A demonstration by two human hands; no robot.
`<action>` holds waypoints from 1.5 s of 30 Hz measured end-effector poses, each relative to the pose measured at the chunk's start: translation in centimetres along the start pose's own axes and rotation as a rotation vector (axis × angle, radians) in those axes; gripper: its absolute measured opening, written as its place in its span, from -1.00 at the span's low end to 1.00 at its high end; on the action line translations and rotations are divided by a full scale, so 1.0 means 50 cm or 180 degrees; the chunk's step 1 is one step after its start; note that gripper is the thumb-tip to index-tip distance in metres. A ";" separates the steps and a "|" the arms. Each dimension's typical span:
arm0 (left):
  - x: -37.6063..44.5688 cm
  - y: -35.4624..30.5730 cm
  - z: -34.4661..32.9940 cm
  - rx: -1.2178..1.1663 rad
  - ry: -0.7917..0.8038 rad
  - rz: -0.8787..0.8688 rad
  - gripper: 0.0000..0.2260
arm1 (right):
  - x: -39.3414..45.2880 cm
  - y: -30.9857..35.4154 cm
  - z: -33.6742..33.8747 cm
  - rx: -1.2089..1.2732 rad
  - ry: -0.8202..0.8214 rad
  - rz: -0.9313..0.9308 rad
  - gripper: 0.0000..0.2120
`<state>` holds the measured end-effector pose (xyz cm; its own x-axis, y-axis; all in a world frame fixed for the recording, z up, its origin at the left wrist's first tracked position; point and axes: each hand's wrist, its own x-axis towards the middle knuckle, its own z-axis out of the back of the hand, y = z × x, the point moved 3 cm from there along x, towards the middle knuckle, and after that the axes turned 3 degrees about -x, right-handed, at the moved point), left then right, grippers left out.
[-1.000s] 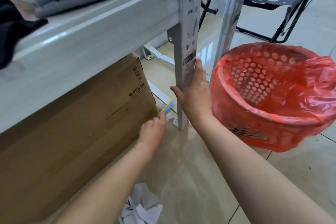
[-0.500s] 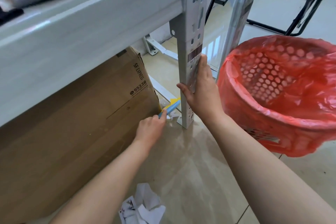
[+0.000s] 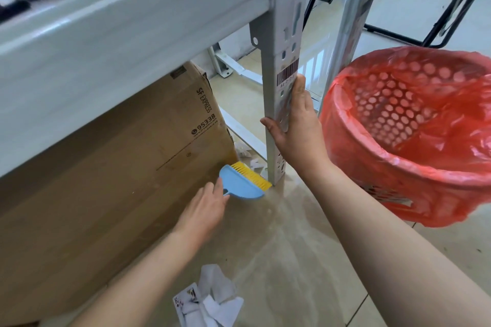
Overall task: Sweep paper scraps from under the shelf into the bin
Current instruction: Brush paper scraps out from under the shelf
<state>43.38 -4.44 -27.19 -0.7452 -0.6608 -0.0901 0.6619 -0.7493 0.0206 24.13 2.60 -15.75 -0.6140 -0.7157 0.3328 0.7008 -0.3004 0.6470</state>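
Observation:
My left hand (image 3: 204, 207) grips the handle of a small blue brush with yellow bristles (image 3: 243, 182), its bristles on the floor between the cardboard box and the shelf post. White paper scraps (image 3: 248, 155) lie just beyond the bristles under the shelf. My right hand (image 3: 296, 127) is wrapped around the white perforated shelf post (image 3: 283, 34). A pile of crumpled paper scraps (image 3: 210, 305) lies on the floor near my left forearm. The red bin with a red plastic liner (image 3: 414, 167) stands right of the post.
A large brown cardboard box (image 3: 111, 172) fills the space under the white shelf beam (image 3: 119, 34). A second metal leg (image 3: 348, 24) rises behind the bin. Black folding chair legs (image 3: 438, 34) stand at the back right. The floor is glossy beige tile.
The brush has come out from the gap towards me and turned flat, so its blue head and yellow bristles now show. My right hand stays on the post.

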 end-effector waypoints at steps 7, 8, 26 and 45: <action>0.038 -0.041 -0.009 -0.0227 -0.0132 -0.0125 -0.54 | 0.000 0.000 -0.002 0.0009 0.0009 -0.0010 -0.15; 0.048 -0.040 -0.012 -0.0222 -0.0289 -0.0168 -0.56 | 0.000 0.000 -0.002 0.0011 -0.0005 -0.0007 -0.15; 0.122 -0.087 -0.037 -0.0392 0.0132 0.0460 -0.72 | 0.000 -0.004 -0.008 0.0005 -0.0143 -0.0029 -0.15; 0.186 -0.090 0.002 0.0549 0.0606 0.0238 -0.74 | 0.000 -0.006 -0.010 -0.0019 -0.0151 0.0016 -0.13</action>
<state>33.48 -7.22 -28.04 -0.6553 -0.7065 -0.2673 0.6787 -0.7060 0.2023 24.12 2.34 -16.29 -0.6269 -0.6865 0.3683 0.7060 -0.3008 0.6411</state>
